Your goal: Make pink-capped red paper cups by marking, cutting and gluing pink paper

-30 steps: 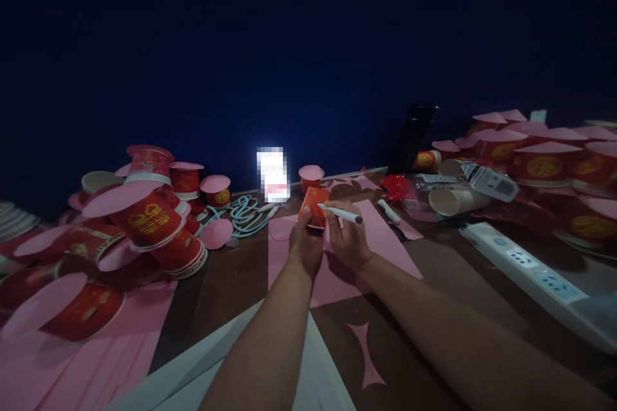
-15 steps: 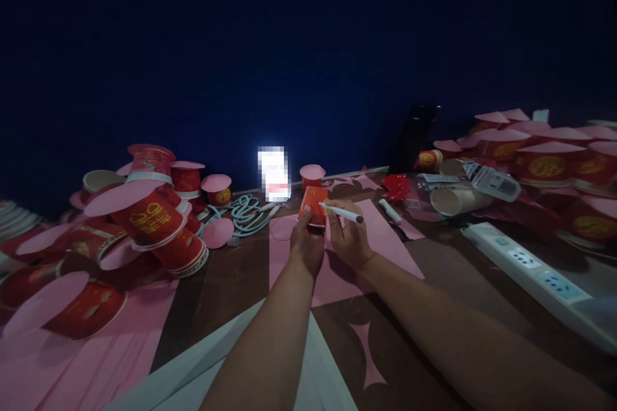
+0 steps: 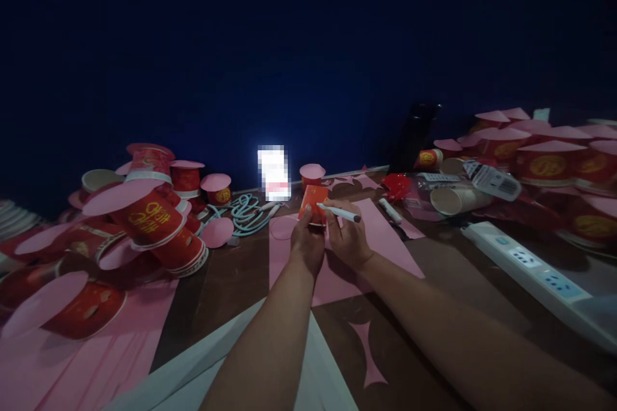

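Observation:
A red paper cup (image 3: 315, 196) with gold print is gripped in my left hand (image 3: 306, 241), its pale edge facing me. My right hand (image 3: 348, 237) is closed around a white marker pen (image 3: 343, 212) with a dark end. The pen's tip meets or nearly meets the cup's red side; any mark there is too small to make out. Both hands are above a pink paper sheet (image 3: 385, 253) that has a circle outline at its left. Just behind the held cup stands another red cup (image 3: 312, 173) topped with a pink paper disc.
Red cups with pink discs (image 3: 144, 215) pile up at left, and more (image 3: 549, 164) at right. A glowing phone (image 3: 274, 172), a coiled pale cable (image 3: 250, 215), a glue stick (image 3: 390, 211), bagged cups (image 3: 453, 199), a power strip (image 3: 530, 270) and a paper scrap (image 3: 369, 356) lie around.
The marker's rear end has dipped slightly and shifted a little left, its tip moving slightly left over the cup. My left hand and the cup stay almost still.

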The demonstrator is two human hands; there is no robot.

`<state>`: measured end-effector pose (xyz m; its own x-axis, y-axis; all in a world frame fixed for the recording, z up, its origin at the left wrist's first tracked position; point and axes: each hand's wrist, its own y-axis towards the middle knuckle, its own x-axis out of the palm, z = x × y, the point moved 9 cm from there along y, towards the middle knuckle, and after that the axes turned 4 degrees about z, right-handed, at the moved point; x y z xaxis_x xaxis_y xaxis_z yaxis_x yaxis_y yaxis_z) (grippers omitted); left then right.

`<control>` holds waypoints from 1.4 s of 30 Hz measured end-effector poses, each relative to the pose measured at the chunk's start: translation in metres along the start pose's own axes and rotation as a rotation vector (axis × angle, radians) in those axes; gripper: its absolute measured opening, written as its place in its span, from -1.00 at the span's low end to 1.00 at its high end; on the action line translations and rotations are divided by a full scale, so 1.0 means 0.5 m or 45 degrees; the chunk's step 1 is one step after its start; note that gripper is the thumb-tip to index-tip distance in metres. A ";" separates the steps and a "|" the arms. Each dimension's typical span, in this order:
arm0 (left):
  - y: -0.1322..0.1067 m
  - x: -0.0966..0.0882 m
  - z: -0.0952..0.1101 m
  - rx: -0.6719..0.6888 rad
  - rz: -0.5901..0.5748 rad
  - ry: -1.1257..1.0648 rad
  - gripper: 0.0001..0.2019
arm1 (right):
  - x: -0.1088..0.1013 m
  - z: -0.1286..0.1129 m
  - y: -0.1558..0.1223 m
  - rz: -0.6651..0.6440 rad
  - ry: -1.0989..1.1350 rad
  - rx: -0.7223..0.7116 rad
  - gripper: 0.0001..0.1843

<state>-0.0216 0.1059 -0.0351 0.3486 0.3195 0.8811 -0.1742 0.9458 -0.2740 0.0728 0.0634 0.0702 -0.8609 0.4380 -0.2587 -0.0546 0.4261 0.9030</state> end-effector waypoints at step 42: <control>-0.020 0.020 0.014 0.061 -0.004 -0.033 -0.74 | -0.007 0.017 0.003 -0.001 -0.018 0.047 -0.82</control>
<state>-0.0231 0.0994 -0.0208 0.3254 0.3142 0.8918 -0.2176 0.9427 -0.2528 0.0800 0.0690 0.0695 -0.8535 0.4489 -0.2647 -0.0364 0.4554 0.8896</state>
